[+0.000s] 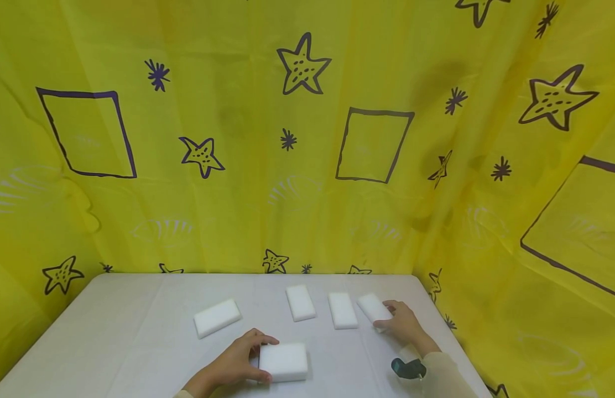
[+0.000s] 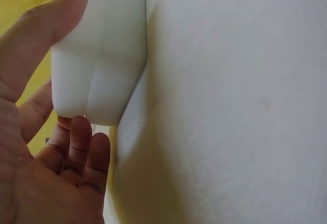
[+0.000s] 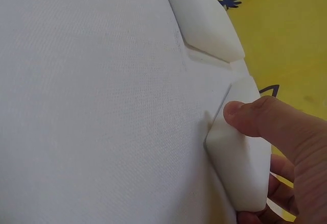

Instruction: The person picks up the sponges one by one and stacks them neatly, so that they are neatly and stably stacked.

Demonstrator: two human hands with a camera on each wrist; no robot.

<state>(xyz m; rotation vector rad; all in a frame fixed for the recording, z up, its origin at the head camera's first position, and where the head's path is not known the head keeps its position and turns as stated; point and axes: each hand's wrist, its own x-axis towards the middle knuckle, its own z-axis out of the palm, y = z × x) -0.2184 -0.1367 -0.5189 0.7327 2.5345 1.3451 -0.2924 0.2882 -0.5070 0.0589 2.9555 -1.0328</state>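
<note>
My left grip (image 1: 238,356) is curled round a pair of stacked white blocks (image 1: 283,359) at the near middle of the bench (image 1: 113,342), thumb on their near side. My right grip (image 1: 406,325) pinches the rightmost block (image 1: 371,307), which lies slanted towards the bench's right edge. Just left of it lies a neighbouring block (image 1: 343,310), then a farther block (image 1: 300,303); the leftmost block (image 1: 217,318) lies angled, well apart. Behind hangs a yellow curtain (image 1: 238,199) with starfish drawings.
</note>
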